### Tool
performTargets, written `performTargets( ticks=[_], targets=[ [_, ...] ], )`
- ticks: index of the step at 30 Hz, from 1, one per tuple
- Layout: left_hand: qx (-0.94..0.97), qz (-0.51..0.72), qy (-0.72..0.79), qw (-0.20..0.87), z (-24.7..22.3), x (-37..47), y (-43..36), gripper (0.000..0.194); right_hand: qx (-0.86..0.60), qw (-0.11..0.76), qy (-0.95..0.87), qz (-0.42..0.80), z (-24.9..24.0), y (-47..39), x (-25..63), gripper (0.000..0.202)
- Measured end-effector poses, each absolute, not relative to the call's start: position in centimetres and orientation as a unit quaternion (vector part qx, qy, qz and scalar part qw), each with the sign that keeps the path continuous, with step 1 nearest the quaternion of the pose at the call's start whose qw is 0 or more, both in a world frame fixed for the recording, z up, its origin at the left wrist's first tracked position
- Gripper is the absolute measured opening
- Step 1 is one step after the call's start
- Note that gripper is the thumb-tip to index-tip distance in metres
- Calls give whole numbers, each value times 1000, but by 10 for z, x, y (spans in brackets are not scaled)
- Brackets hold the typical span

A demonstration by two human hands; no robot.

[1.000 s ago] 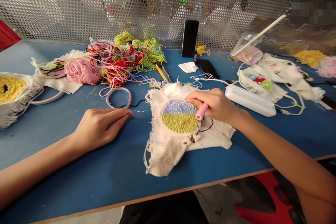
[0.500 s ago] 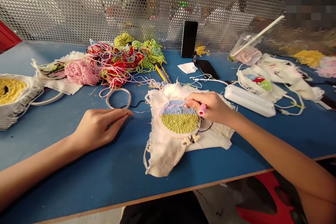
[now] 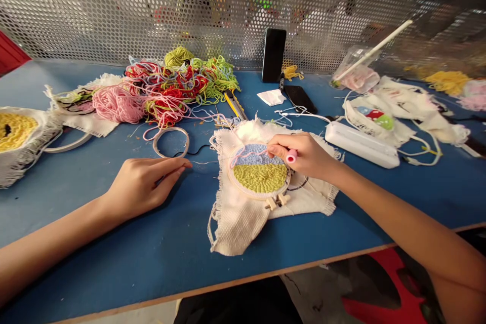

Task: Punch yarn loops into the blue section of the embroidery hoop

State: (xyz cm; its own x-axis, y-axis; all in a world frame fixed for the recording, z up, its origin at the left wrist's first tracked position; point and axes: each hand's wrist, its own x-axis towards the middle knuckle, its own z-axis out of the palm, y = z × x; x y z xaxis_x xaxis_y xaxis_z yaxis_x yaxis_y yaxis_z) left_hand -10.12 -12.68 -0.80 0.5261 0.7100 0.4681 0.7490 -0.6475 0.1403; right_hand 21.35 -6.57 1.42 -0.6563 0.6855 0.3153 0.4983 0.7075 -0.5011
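My left hand [image 3: 148,183] is closed in a pinch on the end of a thin wire [image 3: 206,162] that runs right toward the hooped cloth. My right hand [image 3: 304,154] is wrapped round a pink tool [image 3: 291,156], its round end facing me, above the hoop's right side; the tool's tip is hidden. A strand of pink yarn [image 3: 248,153] trails from those fingers over the hoop. Cream cloth [image 3: 243,223] lies under it, held in a round embroidery hoop [image 3: 261,195] with light blue loops [image 3: 248,157] above and olive green loops [image 3: 260,177] below.
Tangled yarn [image 3: 170,86] is piled at the back left, with a small hoop [image 3: 171,143] before it. A yellow cutter [image 3: 234,105], upright phone [image 3: 274,55], flat phone [image 3: 299,99] and white case [image 3: 362,145] lie beyond the cloth. Perforated metal [image 3: 228,10] stands behind.
The pink yarn strand over the hoop has shifted and bunched slightly. The pink tool has tilted a little in my right hand, while my left hand keeps its place.
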Motion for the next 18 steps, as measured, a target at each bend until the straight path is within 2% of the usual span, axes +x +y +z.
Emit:
performTargets(
  ticks=[11,18],
  targets=[
    [-876,-257,-406,45,-8,-100,-127,22,-348,243,-883,200,13,-67,213,29],
    [-880,-252,-397,69,-11,-101,-127,21,-359,288,-852,249,6,-67,208,35]
  ],
)
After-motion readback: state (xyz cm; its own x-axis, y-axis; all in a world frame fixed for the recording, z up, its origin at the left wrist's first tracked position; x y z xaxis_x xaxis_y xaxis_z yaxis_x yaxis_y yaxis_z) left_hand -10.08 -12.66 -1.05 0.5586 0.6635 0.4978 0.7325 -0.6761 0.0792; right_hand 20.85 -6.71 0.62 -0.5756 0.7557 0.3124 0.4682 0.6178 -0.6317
